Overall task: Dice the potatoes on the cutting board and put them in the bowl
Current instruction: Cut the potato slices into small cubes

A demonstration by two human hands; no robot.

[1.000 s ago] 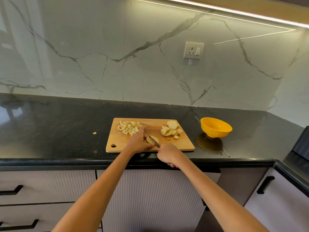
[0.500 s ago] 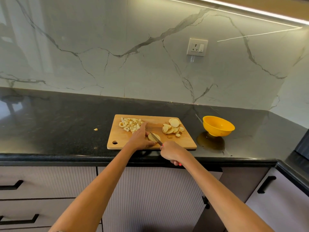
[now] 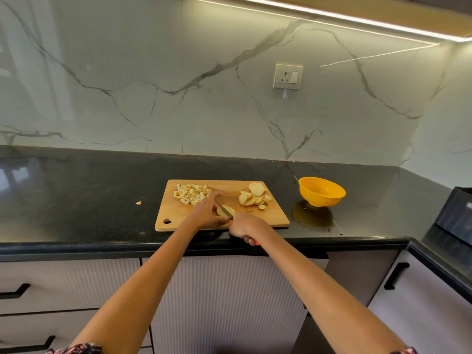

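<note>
Potato pieces lay in three groups on a wooden cutting board (image 3: pixel 176 213) that sat near the front edge of a black tabletop (image 3: pixel 76 195). At the board's far left was a heap of small diced cubes (image 3: pixel 191 194). At the far right was a loose pile of round slices (image 3: pixel 254 196), with a couple of small bits just in front of it. Between them, toward the near edge, lay a single potato slice (image 3: pixel 224 210) under the knife.

The left hand (image 3: pixel 207 213) rested on the board with its fingers bent over that slice, steadying it from the left side. The right hand (image 3: pixel 244 227) was wrapped around the handle of a knife (image 3: pixel 224 207), with a trace of red handle showing below the fist. The blade angled away from the hand across the slice; whether the edge had entered the potato was hard to tell at this distance.

A yellow bowl (image 3: pixel 321 194) stood on the tabletop to the right of the board, apart from it, and looked empty from this angle. One stray potato scrap (image 3: pixel 138 203) lay on the tabletop to the left of the board.

Behind rose a white marble-patterned wall with a power socket (image 3: pixel 288 76). Pale ribbed cabinet doors (image 3: pixel 224 302) with black handles ran below the tabletop.
</note>
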